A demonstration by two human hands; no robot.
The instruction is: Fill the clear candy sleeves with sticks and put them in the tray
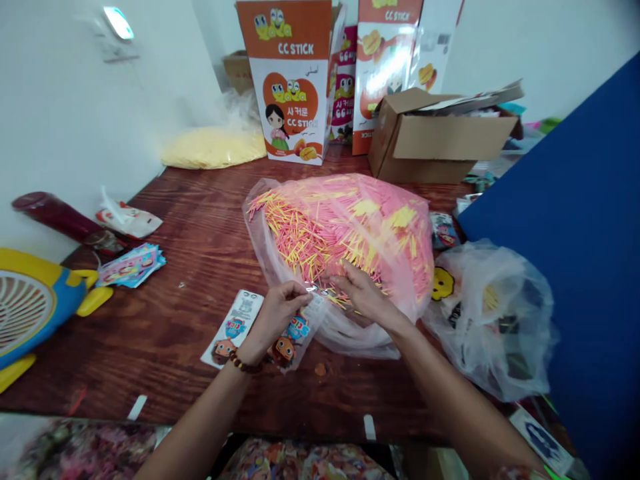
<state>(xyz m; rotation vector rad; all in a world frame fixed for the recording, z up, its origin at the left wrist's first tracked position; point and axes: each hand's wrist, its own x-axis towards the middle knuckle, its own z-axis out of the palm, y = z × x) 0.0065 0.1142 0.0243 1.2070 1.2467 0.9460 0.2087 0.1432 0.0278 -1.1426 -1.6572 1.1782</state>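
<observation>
One pouch partly behind left hand

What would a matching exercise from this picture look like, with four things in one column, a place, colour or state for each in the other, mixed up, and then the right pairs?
Things:
1. left hand
2. right hand
3. slatted fan
4. cardboard box

Place, colour or state:
A. yellow and blue, cut off by the picture's left edge
B. fingers at the near part of the pink and yellow sticks
C. brown, with open flaps
D. fingers pinching the top of a printed pouch, beaded bracelet at the wrist

Right pairs: 1-D, 2-B, 3-A, 4-C.
</observation>
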